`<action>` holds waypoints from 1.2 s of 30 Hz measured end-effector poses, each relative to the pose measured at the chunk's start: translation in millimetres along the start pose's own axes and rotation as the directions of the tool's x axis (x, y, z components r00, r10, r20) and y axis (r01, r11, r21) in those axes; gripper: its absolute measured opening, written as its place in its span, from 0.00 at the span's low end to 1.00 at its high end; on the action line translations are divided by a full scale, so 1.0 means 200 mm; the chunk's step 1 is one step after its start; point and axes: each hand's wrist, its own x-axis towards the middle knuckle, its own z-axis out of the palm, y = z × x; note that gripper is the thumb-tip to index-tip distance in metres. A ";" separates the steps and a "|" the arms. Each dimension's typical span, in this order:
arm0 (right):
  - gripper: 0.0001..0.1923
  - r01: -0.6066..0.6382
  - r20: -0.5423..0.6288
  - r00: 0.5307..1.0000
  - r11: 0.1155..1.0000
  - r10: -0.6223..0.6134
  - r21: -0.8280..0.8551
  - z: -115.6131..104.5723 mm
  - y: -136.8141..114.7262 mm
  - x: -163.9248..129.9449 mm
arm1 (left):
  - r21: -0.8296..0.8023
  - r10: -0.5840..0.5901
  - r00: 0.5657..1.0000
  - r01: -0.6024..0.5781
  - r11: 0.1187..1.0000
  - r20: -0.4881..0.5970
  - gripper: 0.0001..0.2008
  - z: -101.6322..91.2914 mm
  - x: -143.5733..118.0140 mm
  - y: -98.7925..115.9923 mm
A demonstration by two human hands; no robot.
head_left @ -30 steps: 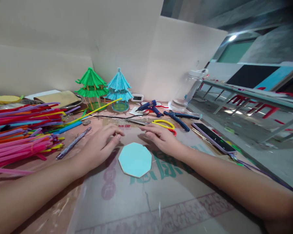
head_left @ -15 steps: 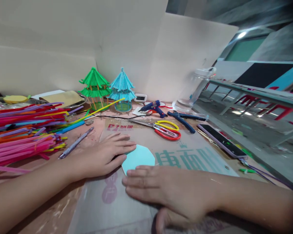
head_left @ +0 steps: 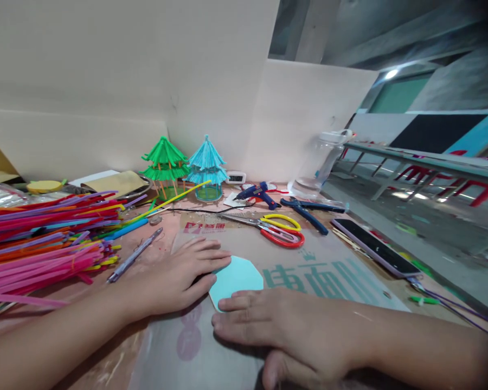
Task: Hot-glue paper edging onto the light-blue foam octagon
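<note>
A light blue octagon of card lies flat on a sheet of printed cardboard in front of me. My left hand rests palm down at its left edge, fingertips touching the card. Palm down as well, my right hand covers the card's near edge, fingers pointing left. Neither hand grips anything.
A heap of coloured straws fills the left. A pen lies beside it. Green and blue straw pagodas stand at the back. Scissors, glue gun, pliers and a phone lie to the right.
My right hand has come back from the scissors to the near edge of the blue card. My left hand slid onto the card's left edge. The view tilted up slightly.
</note>
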 end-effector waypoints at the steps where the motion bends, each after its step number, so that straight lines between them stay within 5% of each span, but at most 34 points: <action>1: 0.34 -0.028 -0.007 1.000 1.000 0.028 0.013 -0.01 0.00 0.00 | 0.002 0.005 1.000 -0.005 1.000 -0.003 0.22 0.00 0.00 0.00; 6: 0.38 -0.220 -0.029 0.976 0.966 0.218 -0.137 -0.06 0.04 -0.01 | 0.025 0.022 1.000 -0.022 0.999 -0.014 0.21 0.00 0.01 0.01; 15: 0.36 0.026 0.088 0.996 0.995 -0.017 -0.101 -0.01 -0.03 0.00 | 0.107 0.051 0.999 -0.051 0.993 -0.005 0.22 -0.01 0.00 0.01; 18: 0.33 0.067 -0.030 0.997 0.996 -0.069 -0.059 -0.04 0.00 -0.01 | 0.186 0.079 0.997 -0.074 0.980 -0.018 0.21 -0.01 0.00 0.01; 21: 0.35 -0.101 -0.150 0.986 0.973 0.070 -0.207 -0.07 0.08 -0.02 | 0.249 0.116 0.989 -0.090 0.964 -0.093 0.19 -0.01 0.00 0.02; 25: 0.35 -0.181 -0.023 0.983 0.922 0.184 -0.341 -0.07 0.14 -0.02 | 0.253 0.129 0.980 -0.088 0.963 -0.150 0.17 -0.02 0.00 0.03; 31: 0.36 -0.049 0.051 0.996 0.931 0.072 -0.361 -0.04 0.02 -0.01 | 0.256 0.151 0.978 -0.111 0.960 -0.144 0.15 -0.02 -0.01 0.06; 36: 0.28 0.081 0.013 0.997 0.986 -0.080 -0.146 -0.05 -0.02 -0.01 | 0.281 0.144 0.981 -0.103 0.954 -0.127 0.15 -0.02 -0.02 0.07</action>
